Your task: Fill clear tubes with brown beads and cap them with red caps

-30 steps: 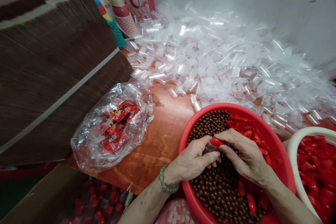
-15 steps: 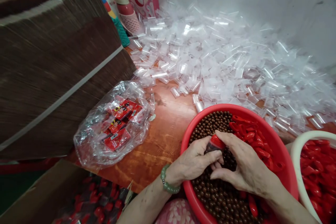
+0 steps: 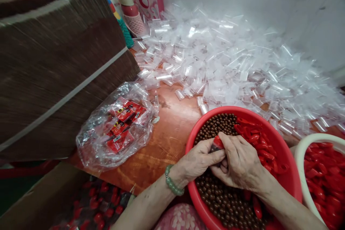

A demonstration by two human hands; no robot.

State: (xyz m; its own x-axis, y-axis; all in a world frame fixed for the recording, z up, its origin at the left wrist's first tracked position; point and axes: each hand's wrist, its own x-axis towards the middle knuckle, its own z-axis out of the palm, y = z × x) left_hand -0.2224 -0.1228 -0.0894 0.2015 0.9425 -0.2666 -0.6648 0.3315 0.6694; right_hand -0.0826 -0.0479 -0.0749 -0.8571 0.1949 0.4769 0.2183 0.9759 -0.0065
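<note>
Red-topped container, one, left fingers and right fingers closed round it, one red basin, countless brown balls.

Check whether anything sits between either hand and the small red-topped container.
Nothing visible: the left hand grips the red-topped container and the right hand touches its red top. Brown balls in the red basin lie below, not between.

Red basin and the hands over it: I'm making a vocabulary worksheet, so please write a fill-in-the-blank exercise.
The left hand and right hand touch a container with top coloured ____.
The balls in the red basin are coloured ____.
The green bracelet circles the ____ wrist.

Missing words: red; brown; left.
</note>
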